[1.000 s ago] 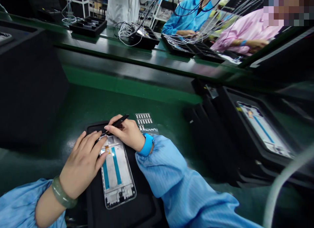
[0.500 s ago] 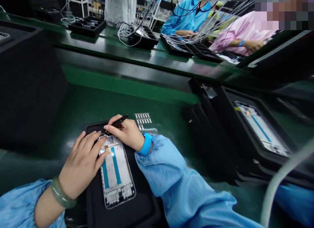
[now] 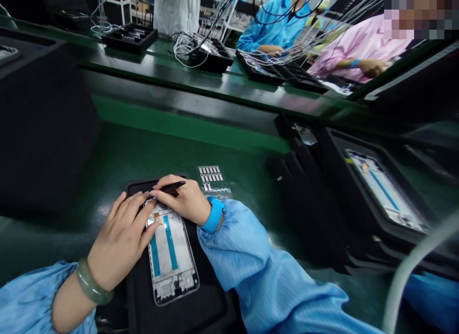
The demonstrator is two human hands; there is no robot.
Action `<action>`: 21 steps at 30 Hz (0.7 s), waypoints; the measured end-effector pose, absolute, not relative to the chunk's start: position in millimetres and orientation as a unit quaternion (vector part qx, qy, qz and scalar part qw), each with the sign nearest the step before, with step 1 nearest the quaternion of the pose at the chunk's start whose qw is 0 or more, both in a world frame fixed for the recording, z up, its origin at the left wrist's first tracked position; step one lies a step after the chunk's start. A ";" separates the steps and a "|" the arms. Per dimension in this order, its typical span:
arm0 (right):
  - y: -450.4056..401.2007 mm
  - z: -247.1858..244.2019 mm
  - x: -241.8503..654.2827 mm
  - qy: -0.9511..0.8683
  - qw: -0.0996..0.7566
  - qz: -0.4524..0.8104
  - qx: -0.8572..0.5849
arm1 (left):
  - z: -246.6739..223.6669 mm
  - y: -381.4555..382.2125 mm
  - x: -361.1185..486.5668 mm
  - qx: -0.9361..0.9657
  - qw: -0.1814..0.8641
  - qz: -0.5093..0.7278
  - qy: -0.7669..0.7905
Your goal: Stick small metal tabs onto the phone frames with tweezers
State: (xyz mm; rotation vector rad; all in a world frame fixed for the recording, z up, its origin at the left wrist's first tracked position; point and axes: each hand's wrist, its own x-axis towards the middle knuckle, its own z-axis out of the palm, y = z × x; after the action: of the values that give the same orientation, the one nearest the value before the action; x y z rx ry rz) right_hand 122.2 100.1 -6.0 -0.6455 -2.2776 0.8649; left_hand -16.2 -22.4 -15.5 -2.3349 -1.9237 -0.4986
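A silver phone frame [image 3: 182, 257] with two blue strips lies in a black foam tray [image 3: 211, 295]. My left hand [image 3: 124, 233] rests with its fingers spread over the frame's upper left side and holds nothing. My right hand [image 3: 184, 197] is closed on a black pen-like tool [image 3: 174, 186] at the frame's top end. The tool's tip is hidden by the fingers. Just beyond my right wrist, small pale pieces [image 3: 210, 173] lie in rows on the green table [image 3: 118, 152].
Black foam trays [image 3: 315, 200] are stacked at the right, the top one holding another phone frame [image 3: 387, 190]. A large black block [image 3: 39, 133] stands at the left. Across the bench are wired trays [image 3: 211, 56] and two people. A pale tube [image 3: 405, 272] curves at lower right.
My right hand has shifted slightly down and toward the frame, and the black tool lies flatter. My left hand has stayed almost still.
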 end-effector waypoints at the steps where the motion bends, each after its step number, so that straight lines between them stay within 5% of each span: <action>1: 100.1 -6.2 122.0 -0.861 0.304 0.327 -0.244 | -15.6 -22.5 -16.2 -0.761 0.038 -0.161 -0.627; 21: 105.4 -0.6 125.9 -0.829 0.304 0.376 -0.280 | -13.4 -21.5 -17.6 -0.746 0.005 -0.194 -0.637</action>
State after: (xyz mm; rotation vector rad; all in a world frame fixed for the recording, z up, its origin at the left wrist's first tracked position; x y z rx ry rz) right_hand 125.9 105.4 -0.6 -0.7406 -2.1973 0.9960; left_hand -17.6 -21.5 -13.4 -2.3356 -1.9959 -0.6071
